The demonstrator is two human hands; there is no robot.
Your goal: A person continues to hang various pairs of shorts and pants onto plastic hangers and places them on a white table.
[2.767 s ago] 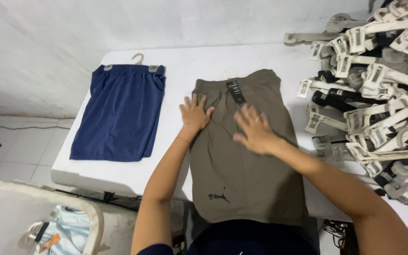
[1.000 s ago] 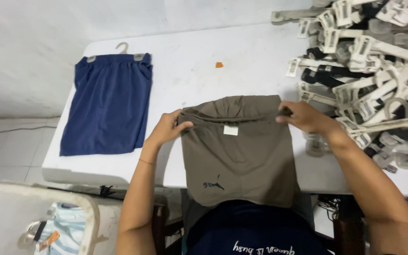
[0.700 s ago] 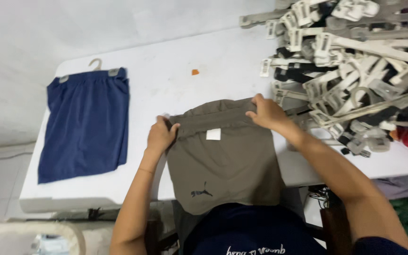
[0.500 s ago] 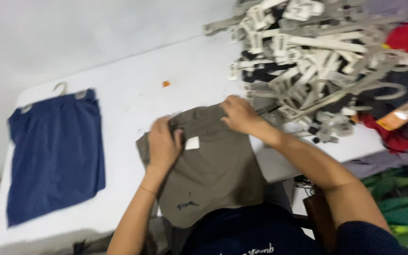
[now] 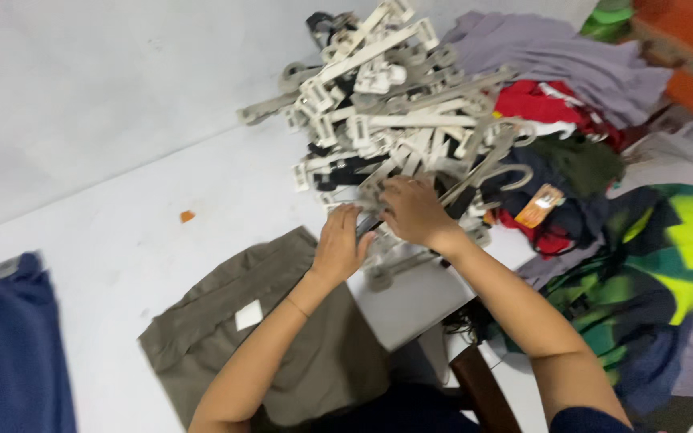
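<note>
We see both hands at the near edge of the heap of grey plastic clip hangers [image 5: 395, 120], which fills the table's [image 5: 162, 184] 1 o'clock side. The left hand [image 5: 340, 244] lies palm down with its fingers spread toward 12 o'clock, fingertips at the lowest hangers; whether it grips one we cannot tell, since the fingers cover whatever is under them. The right hand [image 5: 415, 212] sits just beside it, toward 2 o'clock, fingers curled down into the tangle; it looks closed around a hanger bar, but motion blur and the crossed hangers keep us from saying which one. A dark piece shows between the two hands, too blurred for us to name.

The folded olive shorts [image 5: 274, 337] lie at 7 o'clock from the hands, on the table's near edge, with a small white tag [image 5: 248, 314] facing up; the left forearm crosses over their right part and their lower edge is lost under the person's dark shirt. Neither hand touches them, as far as we can make out.

At the far 9 o'clock edge the navy shorts [image 5: 10, 353] are cut off by the frame. A small orange scrap [image 5: 188, 216] lies on the bare table at 10 o'clock. Past the hangers, toward 2 and 3 o'clock, heaped clothes [image 5: 571, 72] in grey, red and green spill off the table, half blurred
</note>
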